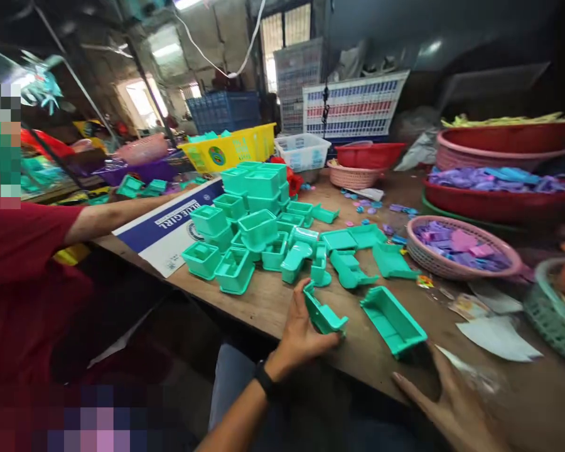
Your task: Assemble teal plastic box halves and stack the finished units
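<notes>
My left hand (301, 336) is closed around a teal plastic toy piece (324, 314) at the near edge of the wooden table (273, 301). My right hand (452, 402) hovers low at the bottom right, fingers stretched out and holding nothing. It is nearest a teal rectangular tray piece (393, 320) lying just left of it. A heap of teal box-shaped parts (249, 220) sits further back on the table.
A person in a red shirt (23, 282) sits at the left, arm reaching across a blue-and-white carton (169, 229). Pink basket of purple pieces (461, 248), red basins (503, 188), yellow crate (230, 147), white papers (496, 333) and a green basket (558, 314) surround the work area.
</notes>
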A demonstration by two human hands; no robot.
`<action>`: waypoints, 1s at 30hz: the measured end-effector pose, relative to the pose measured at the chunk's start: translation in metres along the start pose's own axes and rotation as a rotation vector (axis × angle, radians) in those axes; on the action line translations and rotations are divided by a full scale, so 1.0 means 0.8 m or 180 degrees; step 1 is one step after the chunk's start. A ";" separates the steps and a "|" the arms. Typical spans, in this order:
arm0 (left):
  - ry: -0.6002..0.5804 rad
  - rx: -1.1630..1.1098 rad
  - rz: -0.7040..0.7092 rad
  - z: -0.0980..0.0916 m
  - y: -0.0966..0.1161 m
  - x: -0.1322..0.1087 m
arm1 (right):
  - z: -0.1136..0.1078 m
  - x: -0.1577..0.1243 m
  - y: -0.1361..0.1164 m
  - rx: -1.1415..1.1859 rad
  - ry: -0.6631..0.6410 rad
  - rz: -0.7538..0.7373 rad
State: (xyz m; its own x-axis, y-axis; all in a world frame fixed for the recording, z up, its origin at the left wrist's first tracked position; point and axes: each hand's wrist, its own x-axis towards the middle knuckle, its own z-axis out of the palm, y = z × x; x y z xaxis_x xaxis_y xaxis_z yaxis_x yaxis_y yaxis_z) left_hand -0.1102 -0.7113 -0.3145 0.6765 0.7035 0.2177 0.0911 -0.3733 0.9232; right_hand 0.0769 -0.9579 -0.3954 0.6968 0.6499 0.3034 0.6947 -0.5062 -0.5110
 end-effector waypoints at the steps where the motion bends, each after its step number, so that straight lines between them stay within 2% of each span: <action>1: -0.0135 -0.0125 0.0014 -0.007 -0.002 -0.002 | -0.008 0.007 0.001 0.0089 -0.0090 -0.0007; 4: -0.0536 -0.0396 0.0123 -0.026 -0.005 -0.003 | -0.037 0.055 -0.010 0.0458 -0.0718 -0.0239; 7: -0.0870 -0.0384 0.0048 -0.033 -0.001 0.000 | -0.059 0.108 -0.036 0.0663 -0.1418 -0.0449; 9: -0.0878 -0.0283 -0.0048 -0.031 0.000 0.003 | -0.062 0.131 -0.054 0.0783 -0.1792 -0.0689; 12: -0.0629 -0.0127 -0.0082 -0.026 0.000 0.005 | -0.052 0.143 -0.079 0.0947 -0.2040 -0.0943; 14: -0.0644 -0.0080 -0.0093 -0.027 0.000 0.005 | -0.043 0.139 -0.094 0.1081 -0.2130 -0.1070; 19: -0.1244 -0.0278 0.0000 -0.045 0.007 0.000 | -0.029 0.115 -0.128 0.1393 -0.2180 -0.1268; 23: -0.1312 -0.0314 0.0057 -0.050 0.008 -0.007 | -0.024 0.099 -0.137 0.1490 -0.2358 -0.1342; 30: -0.1198 -0.0270 -0.0076 -0.048 0.000 -0.015 | -0.004 0.071 -0.125 0.1145 -0.1692 -0.1448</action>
State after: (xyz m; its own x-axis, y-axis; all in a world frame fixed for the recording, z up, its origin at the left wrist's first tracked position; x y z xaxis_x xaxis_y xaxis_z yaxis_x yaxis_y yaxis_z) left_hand -0.1464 -0.6964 -0.3050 0.8973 0.4344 0.0789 0.0600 -0.2972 0.9529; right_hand 0.0478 -0.8725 -0.3244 0.1159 0.9793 0.1660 0.7275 0.0301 -0.6854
